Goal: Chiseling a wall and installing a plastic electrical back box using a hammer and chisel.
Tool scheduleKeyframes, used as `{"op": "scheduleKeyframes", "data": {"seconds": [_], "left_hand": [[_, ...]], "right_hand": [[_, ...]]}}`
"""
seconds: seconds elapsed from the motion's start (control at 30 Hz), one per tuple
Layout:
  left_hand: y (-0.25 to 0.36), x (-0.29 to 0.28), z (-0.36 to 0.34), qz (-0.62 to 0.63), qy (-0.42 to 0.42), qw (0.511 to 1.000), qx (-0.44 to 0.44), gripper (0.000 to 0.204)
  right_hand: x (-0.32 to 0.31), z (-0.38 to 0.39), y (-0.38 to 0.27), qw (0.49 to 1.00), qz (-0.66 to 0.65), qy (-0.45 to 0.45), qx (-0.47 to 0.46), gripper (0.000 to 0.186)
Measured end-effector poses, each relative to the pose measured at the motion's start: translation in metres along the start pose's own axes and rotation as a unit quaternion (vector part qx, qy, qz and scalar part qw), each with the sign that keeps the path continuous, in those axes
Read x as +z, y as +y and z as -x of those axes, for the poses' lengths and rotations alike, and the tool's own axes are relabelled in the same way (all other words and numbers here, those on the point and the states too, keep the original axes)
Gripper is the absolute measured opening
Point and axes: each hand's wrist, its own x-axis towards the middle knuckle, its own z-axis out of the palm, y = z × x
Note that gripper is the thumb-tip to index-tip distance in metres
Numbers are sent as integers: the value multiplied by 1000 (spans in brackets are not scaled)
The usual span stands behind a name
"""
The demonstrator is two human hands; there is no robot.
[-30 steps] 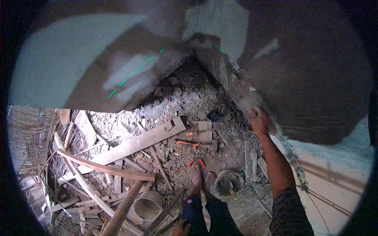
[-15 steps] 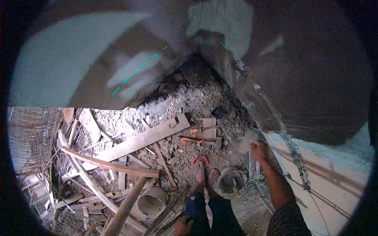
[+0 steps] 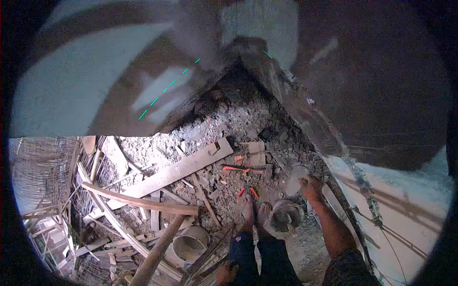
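Observation:
My right hand (image 3: 311, 188) is closed around the edge of a pale, flat, roundish piece (image 3: 295, 180), whose kind I cannot make out. Below it stands a dark bucket (image 3: 273, 220) with a wooden-handled tool (image 3: 292, 230) in it. At the lower edge, my left hand (image 3: 227, 273) lies by my left thigh; its fingers are too dark to read. A hammer (image 3: 238, 168) with an orange handle and dark head lies on the rubble. Just beyond it is a chisel-like tool (image 3: 240, 158) with an orange grip.
Two short red pieces (image 3: 254, 192) lie at my bare toes. A long plank (image 3: 167, 178), a curved beam (image 3: 143, 202), a round pole (image 3: 155, 255) and a pale bucket (image 3: 190, 260) crowd the left. Plastered walls (image 3: 372, 90) meet ahead; wire mesh (image 3: 45, 167) stands far left.
My right hand has moved slightly nearer to me and left, and the pale roundish piece has moved with it. The whole view has shifted a little.

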Motion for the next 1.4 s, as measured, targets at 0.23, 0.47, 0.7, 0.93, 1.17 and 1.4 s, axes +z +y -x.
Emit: {"op": "scheduleKeyframes", "data": {"seconds": [0.23,0.47,0.7,0.93,1.17,1.4], "left_hand": [[-50,27,4,-39,-54,996,-56,43],[-72,59,11,-21,-31,991,-129,51],[-59,57,9,7,-71,980,-185,56],[-59,72,23,-226,21,971,-72,53],[18,14,-1,46,-115,965,-231,58],[52,3,5,12,-98,971,-217,48]], "right_hand": [[-41,-120,-42,999,25,26,6,37],[-55,-171,-45,999,0,46,23,39],[-28,-109,-9,998,2,53,-23,30],[15,-7,31,998,5,17,-56,18],[23,100,47,998,-18,-61,3,22],[18,167,69,988,-36,-122,82,22]]}}
